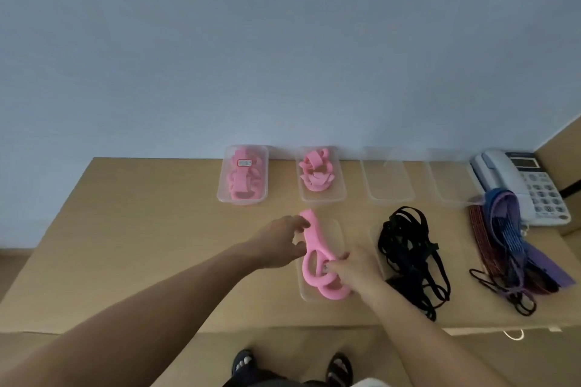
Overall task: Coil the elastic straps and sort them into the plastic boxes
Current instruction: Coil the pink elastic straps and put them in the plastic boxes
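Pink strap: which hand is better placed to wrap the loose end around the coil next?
Probably the left hand: it pinches the free upper end of the pink strap. The right hand grips the looped part over the near clear box, so it suits steadying.

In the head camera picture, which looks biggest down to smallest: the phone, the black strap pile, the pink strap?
1. black strap pile and phone: about alike, and the phone sits farther off, so unranked.
2. pink strap: smallest.

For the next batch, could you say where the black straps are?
In the head view, the black straps lie centre-right, between the right hand and the multicoloured bundle.
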`<state>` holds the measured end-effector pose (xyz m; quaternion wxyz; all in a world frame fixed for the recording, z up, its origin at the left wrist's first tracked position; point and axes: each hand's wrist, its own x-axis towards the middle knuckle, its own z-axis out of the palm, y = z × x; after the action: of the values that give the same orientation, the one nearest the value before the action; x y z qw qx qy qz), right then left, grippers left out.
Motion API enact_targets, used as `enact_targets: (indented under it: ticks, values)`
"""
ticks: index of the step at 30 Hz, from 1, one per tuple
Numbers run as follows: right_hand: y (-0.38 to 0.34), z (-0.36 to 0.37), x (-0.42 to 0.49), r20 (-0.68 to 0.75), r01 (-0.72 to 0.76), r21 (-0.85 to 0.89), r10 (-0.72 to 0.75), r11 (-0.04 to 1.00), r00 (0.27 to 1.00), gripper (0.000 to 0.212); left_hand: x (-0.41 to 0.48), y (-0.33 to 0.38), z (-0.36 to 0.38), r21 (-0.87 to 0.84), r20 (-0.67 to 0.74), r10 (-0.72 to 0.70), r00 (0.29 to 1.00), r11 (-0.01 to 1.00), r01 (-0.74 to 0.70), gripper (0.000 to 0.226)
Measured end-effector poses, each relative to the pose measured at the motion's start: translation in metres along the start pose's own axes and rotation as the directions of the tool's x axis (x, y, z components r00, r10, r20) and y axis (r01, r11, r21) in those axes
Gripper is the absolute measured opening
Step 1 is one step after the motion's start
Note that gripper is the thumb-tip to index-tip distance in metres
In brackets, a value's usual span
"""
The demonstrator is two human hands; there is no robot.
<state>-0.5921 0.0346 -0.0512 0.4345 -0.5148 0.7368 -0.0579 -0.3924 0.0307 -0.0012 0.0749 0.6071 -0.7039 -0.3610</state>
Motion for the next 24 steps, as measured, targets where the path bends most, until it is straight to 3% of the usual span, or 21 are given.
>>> enact_targets:
  ticks: [3,7,9,11,12,14,17,20,24]
  values:
    - [-0.016,-0.024,0.0,0.046,0.025,0.282,-0.039,0.959,0.998,0.01,-0.002,0.004,-0.004,-0.035,0.04,0.03,0.999,0.999,-0.029,0.068]
    - [-0.04,-0.056,-0.008,0.08,0.08,0.569,-0.152,0.818,0.985,0.005,-0.006,0.014,-0.011,-0.064,0.097,0.067,0.993,0.996,-0.061,0.079]
    - [-0.052,-0.071,-0.012,0.124,0.033,0.709,-0.171,0.705,0.978,0.007,-0.007,0.024,-0.016,-0.092,0.036,0.087,0.996,0.992,-0.084,0.069]
    - [-0.065,-0.085,-0.019,0.153,-0.007,0.801,-0.194,0.599,0.969,0.01,-0.007,0.038,-0.024,-0.133,-0.091,0.134,0.987,0.98,-0.145,0.046]
    - [-0.071,-0.092,-0.024,0.141,0.015,0.807,-0.217,0.591,0.966,0.01,-0.007,0.046,-0.029,-0.14,-0.167,0.163,0.972,0.972,-0.187,0.033]
    - [-0.08,-0.107,-0.035,0.054,0.158,0.72,-0.282,0.675,0.958,0.011,-0.009,0.061,-0.041,-0.154,-0.284,0.186,0.941,0.959,-0.237,0.02]
    - [-0.094,-0.128,-0.054,-0.145,0.453,0.416,-0.435,0.788,0.889,0.031,-0.014,0.083,-0.065,-0.234,-0.331,0.173,0.928,0.938,-0.258,0.02]
    - [-0.11,-0.148,-0.072,-0.3,0.664,0.225,-0.597,0.713,0.744,0.036,-0.021,0.104,-0.089,-0.326,-0.364,0.177,0.914,0.895,-0.303,0.021]
    - [-0.125,-0.167,-0.087,-0.336,0.791,0.28,-0.717,0.544,0.611,0.02,-0.028,0.127,-0.114,-0.412,-0.377,0.183,0.908,0.845,-0.341,0.02]
